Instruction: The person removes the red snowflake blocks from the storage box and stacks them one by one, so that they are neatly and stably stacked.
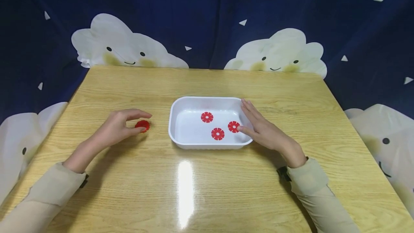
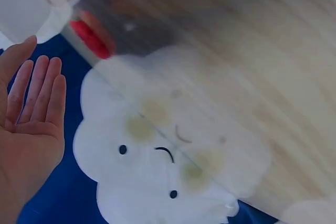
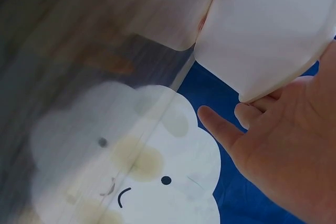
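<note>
On the left of the table, my left hand (image 1: 118, 127) hovers around a red notched disc piece (image 1: 142, 124), thumb and fingers apart. Its thumb overlaps the piece in the head view, while the left wrist view shows the palm (image 2: 34, 140) open and the red piece (image 2: 93, 39) apart from it. My right hand (image 1: 266, 132) rests at the right end of a white plastic tray (image 1: 210, 146), fingers straight along the rim and thumb over the inside. In the right wrist view that hand (image 3: 283, 145) touches the tray's edge (image 3: 262, 35); some fingertips are hidden behind it.
Inside the tray lie three red snowflake discs (image 1: 207, 117), flat and separate. The wooden table (image 1: 129, 190) reaches back to a dark blue curtain (image 1: 207, 10) with white clouds and triangles. A bright glare lies in front of the tray.
</note>
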The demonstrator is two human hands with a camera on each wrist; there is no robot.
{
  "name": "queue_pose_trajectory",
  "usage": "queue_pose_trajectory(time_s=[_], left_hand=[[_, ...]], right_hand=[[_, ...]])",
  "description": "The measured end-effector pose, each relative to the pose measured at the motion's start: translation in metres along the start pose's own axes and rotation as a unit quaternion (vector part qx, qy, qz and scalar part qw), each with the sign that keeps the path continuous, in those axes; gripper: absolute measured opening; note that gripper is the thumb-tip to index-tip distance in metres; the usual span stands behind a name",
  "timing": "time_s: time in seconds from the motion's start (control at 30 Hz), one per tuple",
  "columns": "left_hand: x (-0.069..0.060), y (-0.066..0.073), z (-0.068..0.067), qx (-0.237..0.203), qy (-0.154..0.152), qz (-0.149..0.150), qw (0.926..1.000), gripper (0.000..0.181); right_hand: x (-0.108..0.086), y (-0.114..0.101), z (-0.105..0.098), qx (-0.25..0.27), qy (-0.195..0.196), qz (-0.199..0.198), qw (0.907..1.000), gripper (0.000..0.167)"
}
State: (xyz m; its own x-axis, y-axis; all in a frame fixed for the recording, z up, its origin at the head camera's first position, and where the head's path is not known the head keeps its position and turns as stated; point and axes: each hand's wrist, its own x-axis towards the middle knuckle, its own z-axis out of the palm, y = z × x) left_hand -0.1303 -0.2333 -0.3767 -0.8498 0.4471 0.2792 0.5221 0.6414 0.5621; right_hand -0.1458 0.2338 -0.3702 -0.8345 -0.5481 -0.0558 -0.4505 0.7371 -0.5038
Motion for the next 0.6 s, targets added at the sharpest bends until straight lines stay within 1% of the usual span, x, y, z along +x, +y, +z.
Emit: queue_pose_trajectory(time_s=[0.13,0.3,0.33,0.47,0.6], left_hand=[[0.009,0.014,0.001,-0.024,-0.003,0.01,0.9997,0.04],[0.025,0.033,0.004,-0.085,-0.019,0.017,0.9961,0.038],[0.028,0.036,0.005,-0.097,-0.023,0.018,0.9949,0.038],[0.041,0.047,0.012,-0.122,-0.038,0.021,0.9916,0.038],[0.055,0.055,0.021,-0.142,-0.054,0.035,0.9878,0.037]], right_hand=[[0.0,0.0,0.0,0.0,0.002,-0.002,1.0,0.082],[-0.001,0.0,0.0,-0.001,0.003,-0.003,1.0,0.082],[-0.001,-0.001,0.0,-0.002,0.002,-0.003,1.0,0.082],[-0.001,-0.001,-0.001,-0.003,0.001,-0.003,1.0,0.082],[-0.001,-0.001,0.0,-0.002,0.0,-0.002,1.0,0.082]])
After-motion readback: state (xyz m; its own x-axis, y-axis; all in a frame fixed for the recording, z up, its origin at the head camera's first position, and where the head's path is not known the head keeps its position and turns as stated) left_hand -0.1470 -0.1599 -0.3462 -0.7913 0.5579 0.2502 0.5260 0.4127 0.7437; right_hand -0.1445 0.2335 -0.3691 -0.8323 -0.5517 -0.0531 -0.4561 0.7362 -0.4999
